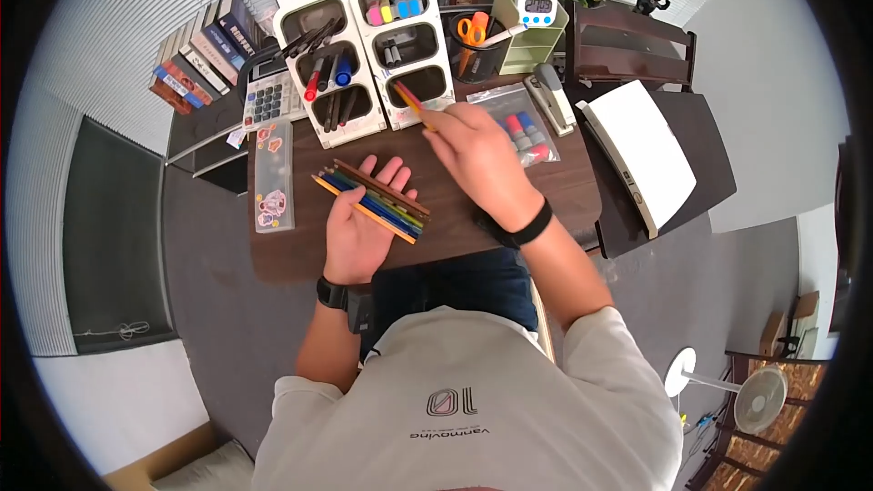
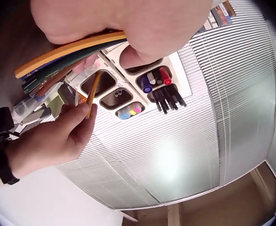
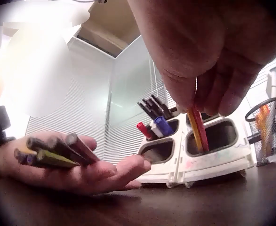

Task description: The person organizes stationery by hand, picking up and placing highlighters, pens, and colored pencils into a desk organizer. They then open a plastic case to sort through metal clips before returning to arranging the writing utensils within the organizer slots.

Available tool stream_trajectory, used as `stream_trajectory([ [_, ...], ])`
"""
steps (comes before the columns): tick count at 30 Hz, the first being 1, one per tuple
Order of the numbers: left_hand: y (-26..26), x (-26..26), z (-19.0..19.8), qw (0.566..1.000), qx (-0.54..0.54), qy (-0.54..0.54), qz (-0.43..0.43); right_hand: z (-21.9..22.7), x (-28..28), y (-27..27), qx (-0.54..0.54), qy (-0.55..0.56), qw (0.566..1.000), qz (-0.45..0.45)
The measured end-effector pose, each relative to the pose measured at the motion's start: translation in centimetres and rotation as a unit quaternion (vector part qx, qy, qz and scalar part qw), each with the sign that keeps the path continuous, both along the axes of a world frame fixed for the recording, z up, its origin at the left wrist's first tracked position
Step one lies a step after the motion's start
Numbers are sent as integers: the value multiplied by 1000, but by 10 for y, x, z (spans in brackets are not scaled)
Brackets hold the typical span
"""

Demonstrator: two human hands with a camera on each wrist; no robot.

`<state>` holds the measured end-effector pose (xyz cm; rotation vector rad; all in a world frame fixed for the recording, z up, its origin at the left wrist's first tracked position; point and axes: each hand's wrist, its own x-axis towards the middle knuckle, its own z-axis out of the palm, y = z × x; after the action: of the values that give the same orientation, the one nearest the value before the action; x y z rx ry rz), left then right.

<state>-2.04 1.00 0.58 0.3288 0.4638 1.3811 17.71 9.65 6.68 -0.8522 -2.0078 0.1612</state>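
Several coloured pencils (image 1: 375,204) lie across the palm of the left hand (image 1: 356,235), the thumb over them. The right hand (image 1: 482,156) pinches a red and a yellow pencil (image 3: 197,132), their far ends inside the front right compartment of the white organizer (image 1: 416,113). In the left wrist view the right hand (image 2: 58,141) holds a yellow pencil (image 2: 94,92) at that opening. Other compartments hold red, black and blue markers (image 1: 327,75), black pens (image 1: 314,36) and highlighters (image 1: 395,8). The right wrist view shows the left hand (image 3: 81,174) palm up beneath the pencil ends.
Right of the organizer stand a mesh cup (image 1: 476,59) with orange scissors, a green holder (image 1: 532,50) with a timer, a stapler (image 1: 550,98) and a bag of markers (image 1: 523,132). A stickered case (image 1: 274,177) and a calculator (image 1: 270,100) are at the left.
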Motion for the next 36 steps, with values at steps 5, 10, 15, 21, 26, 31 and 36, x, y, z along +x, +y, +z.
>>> stream_trajectory([
  [5,-2,2,3,1000,-5,26,-1,-4,-24,11,-31,-20,999,-3],
  [10,-2,2,5,1000,-16,22,6,0,-29,4,-83,-45,995,-37],
  [15,-1,4,4,1000,-17,21,14,-6,-25,4,-81,-41,995,-33],
  [21,-1,2,2,1000,-11,9,15,13,-12,-26,-102,11,994,-40],
  [26,0,3,-4,999,-19,33,39,-10,-1,-73,-317,60,945,48],
  [31,-2,3,-5,998,6,65,18,-36,-10,-89,-283,70,956,36],
  [36,-1,5,1,996,0,85,12,-37,-10,-86,-293,109,950,13],
])
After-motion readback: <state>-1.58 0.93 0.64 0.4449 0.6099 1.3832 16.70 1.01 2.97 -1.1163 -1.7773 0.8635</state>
